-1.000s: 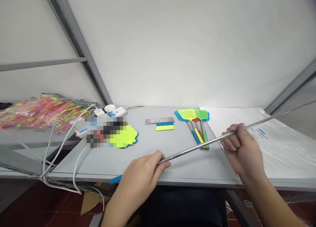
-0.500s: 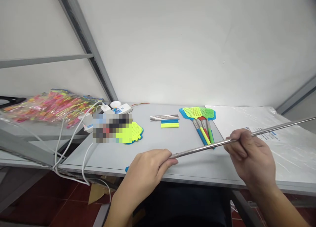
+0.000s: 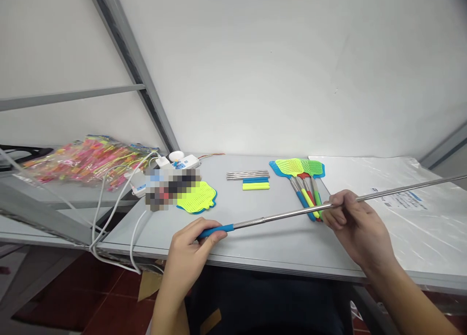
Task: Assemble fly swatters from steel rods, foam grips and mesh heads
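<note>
- head view: at a grey worktable [image 3: 251, 250], a person holds a long steel rod [image 3: 292, 212] slantwise above the surface, its far end running out past the right edge of the frame.
- the left hand [image 3: 195, 242] is closed around the blue handle [image 3: 223, 229] at the rod's near end, thumb and fingers wrapped about the grip.
- the right hand [image 3: 355, 223] grasps the rod farther along its bare metal, pinching it between thumb and curled fingers.
- behind the rod, just beside the right hand, fly swatters [image 3: 292, 167] lie fanned out with their heads overlapping; blue, yellow, red and green grips point toward the person, and the rod crosses in front of them.
- near the middle of the table, short steel rods [image 3: 248, 175] lie side by side next to blue and yellow sleeves [image 3: 256, 185].
- to the left, loose swatter heads [image 3: 199, 198], yellow over blue, lie partly beneath a blurred patch; white power strips [image 3: 188, 162] sit beyond.
- at right, a white plastic sheet [image 3: 379, 233] covers the tabletop.
</note>
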Demonstrator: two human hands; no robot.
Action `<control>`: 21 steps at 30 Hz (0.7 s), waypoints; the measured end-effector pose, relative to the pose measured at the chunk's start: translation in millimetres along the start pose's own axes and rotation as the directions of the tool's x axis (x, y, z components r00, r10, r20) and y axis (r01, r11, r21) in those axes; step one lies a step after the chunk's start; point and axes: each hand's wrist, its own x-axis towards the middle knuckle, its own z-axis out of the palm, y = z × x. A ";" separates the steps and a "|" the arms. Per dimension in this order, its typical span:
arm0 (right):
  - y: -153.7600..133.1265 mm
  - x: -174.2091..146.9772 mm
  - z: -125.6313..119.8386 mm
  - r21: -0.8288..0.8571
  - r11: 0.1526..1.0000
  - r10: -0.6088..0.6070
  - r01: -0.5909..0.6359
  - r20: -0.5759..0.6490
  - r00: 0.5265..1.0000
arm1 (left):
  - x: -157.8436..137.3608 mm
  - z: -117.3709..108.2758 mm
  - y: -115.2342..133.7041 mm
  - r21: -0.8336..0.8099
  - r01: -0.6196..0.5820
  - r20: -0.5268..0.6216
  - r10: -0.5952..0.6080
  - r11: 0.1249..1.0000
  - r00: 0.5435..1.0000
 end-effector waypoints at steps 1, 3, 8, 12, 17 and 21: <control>1.9 0.9 0.3 0.005 1.000 0.013 -0.013 0.014 1.000 | -0.3 2.3 -2.6 -0.013 -0.004 -0.025 0.003 1.000 1.000; 5.4 3.0 0.0 0.014 0.999 0.033 -0.033 0.033 0.999 | -0.7 6.2 -5.1 -0.020 -0.036 -0.059 0.035 0.999 0.998; 19.2 -1.9 6.6 -0.009 0.996 0.085 -0.084 0.108 0.991 | -4.1 22.1 10.2 -0.022 -0.163 -0.077 0.161 0.986 0.984; 33.9 -14.7 24.7 -0.068 0.979 0.205 -0.194 0.274 0.940 | -6.5 43.1 31.7 -0.027 -0.230 0.029 0.231 0.973 0.973; 28.3 -12.6 25.2 -0.088 0.975 0.219 -0.204 0.227 0.949 | -2.9 39.5 26.9 -0.032 -0.236 0.021 0.237 0.971 0.971; 3.6 -0.7 3.9 0.014 0.996 0.089 -0.089 0.037 0.995 | -0.7 16.2 4.8 -0.020 -0.166 -0.042 0.165 0.986 0.985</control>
